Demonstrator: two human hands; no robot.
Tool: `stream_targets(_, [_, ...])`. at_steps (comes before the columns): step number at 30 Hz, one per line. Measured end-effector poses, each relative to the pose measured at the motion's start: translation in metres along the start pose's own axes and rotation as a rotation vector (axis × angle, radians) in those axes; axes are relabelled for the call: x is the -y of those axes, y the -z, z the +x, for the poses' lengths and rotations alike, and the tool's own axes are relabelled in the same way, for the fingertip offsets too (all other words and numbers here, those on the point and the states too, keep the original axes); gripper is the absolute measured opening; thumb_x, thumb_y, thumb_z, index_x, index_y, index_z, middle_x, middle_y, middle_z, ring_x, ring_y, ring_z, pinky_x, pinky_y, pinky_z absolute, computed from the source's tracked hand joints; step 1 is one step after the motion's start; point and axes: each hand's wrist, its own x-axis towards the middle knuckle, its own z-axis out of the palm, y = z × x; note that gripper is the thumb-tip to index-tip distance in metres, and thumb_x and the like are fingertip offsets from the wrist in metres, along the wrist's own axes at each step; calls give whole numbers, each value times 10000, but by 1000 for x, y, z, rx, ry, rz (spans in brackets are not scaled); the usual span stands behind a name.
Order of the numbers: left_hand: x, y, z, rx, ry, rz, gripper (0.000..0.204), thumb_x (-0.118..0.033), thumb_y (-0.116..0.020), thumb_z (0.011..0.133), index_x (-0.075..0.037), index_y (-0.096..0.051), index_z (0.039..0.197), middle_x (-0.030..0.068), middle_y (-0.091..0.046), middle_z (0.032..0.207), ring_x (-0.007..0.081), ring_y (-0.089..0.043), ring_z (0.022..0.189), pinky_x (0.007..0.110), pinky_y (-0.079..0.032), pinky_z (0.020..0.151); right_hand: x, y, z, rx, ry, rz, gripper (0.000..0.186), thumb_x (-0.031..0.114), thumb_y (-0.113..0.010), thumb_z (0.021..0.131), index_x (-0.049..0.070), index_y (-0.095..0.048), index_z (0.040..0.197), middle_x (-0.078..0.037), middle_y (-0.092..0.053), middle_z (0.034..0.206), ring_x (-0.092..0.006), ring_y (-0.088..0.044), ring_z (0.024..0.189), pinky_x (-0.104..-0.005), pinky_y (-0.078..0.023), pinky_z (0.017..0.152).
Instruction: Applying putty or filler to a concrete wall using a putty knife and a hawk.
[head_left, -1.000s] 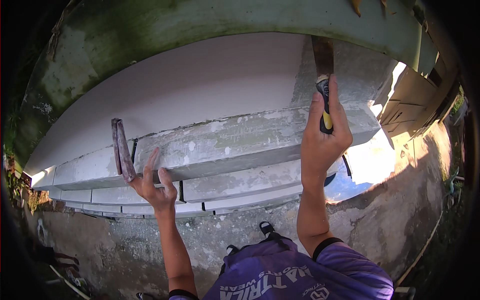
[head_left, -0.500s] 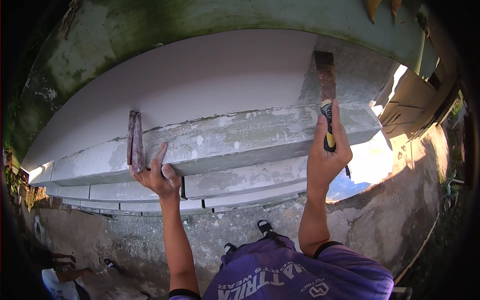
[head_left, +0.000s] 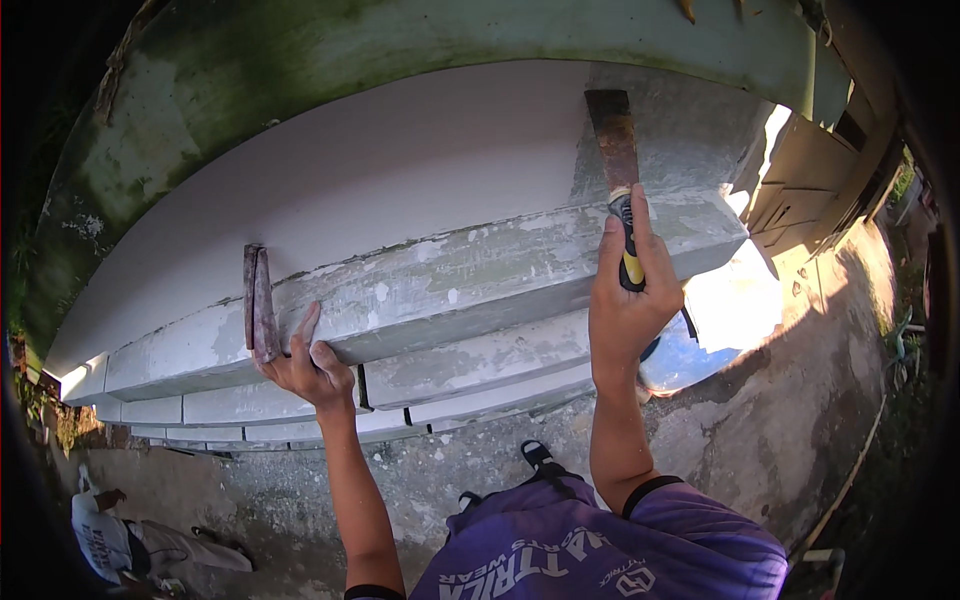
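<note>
My right hand [head_left: 636,300] is closed round the black-and-yellow handle of a putty knife [head_left: 614,140]. Its rust-stained blade points away from me, over the border between a smooth white wall panel [head_left: 420,160] and a grey patch [head_left: 680,135]. Whether the blade touches the panel, I cannot tell. On the left, my left hand [head_left: 312,375] grips a narrow, reddish-brown strip [head_left: 258,300], apparently folded and smeared with white; its kind is unclear. The index finger and thumb stick out beside a ledge [head_left: 450,270] blotched with white and grey.
Further stepped ledges [head_left: 480,355] run below the first, with dark gaps between sections. A mossy green rim [head_left: 250,70] curves across the top. A blue-and-white object [head_left: 700,360] stands beyond my right forearm. Another person [head_left: 105,530] is low at left on the stained concrete floor [head_left: 800,390].
The view has shifted slightly. My right hand and the putty knife appear further left, and the left hand's strip slightly lower. The other person at lower left shows more fully. Both grips are unchanged.
</note>
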Motion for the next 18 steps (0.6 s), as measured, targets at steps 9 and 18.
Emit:
stream_targets(9, [-1, 0, -2, 19, 17, -8, 482, -315, -329, 1005, -86, -752, 1030, 184, -630, 1231, 359, -448, 1249, 466, -250, 1091, -9, 8, -10, 41, 15, -25, 457, 10, -704, 857, 100, -635, 1300, -36, -571, 694, -84, -507, 591, -274, -409, 506])
stream_targets(18, [-5, 1, 1, 19, 37, -8, 491, -303, -328, 1003, -55, -751, 998, 223, -585, 1281, 369, -445, 1235, 471, -283, 1057, -13, 15, -16, 60, 3, -14, 460, 15, -719, 847, 96, -640, 1293, -37, -569, 692, -86, -504, 583, -272, -403, 502])
